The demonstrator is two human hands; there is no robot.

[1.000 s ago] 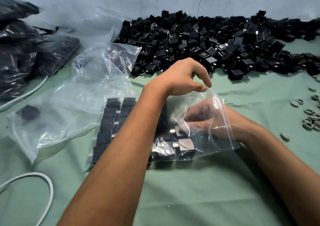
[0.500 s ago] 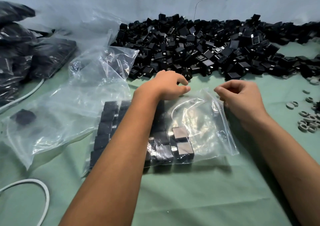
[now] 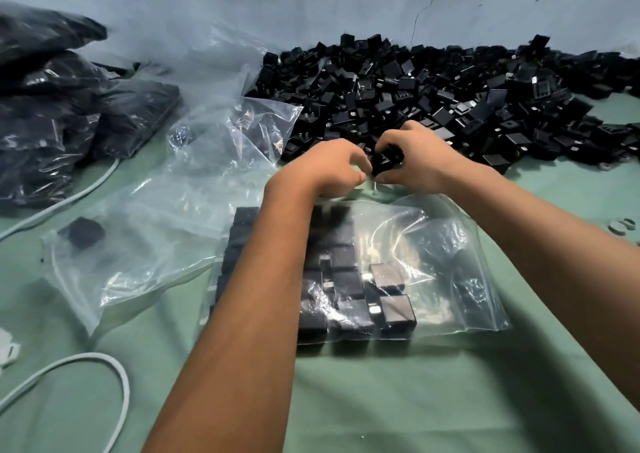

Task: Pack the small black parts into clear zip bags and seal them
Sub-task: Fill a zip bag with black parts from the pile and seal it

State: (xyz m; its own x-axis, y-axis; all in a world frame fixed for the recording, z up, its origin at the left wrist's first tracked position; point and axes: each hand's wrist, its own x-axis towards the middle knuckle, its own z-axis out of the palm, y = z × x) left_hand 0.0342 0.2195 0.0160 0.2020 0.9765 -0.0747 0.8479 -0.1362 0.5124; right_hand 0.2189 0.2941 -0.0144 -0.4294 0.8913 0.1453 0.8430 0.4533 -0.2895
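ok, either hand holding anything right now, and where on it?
The right hand grips black parts around their sides at the pile's edge. The left hand is curled against them; its grip cannot be told.

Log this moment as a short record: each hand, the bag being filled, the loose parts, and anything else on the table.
left hand: fingers curled, meeting the right at a black part
right hand: grips a black part
bag being filled: flat on the table, rows of black parts inside
loose parts pile: heaped behind the hands
spare clear bags: left of the filled bag
white cable: near left
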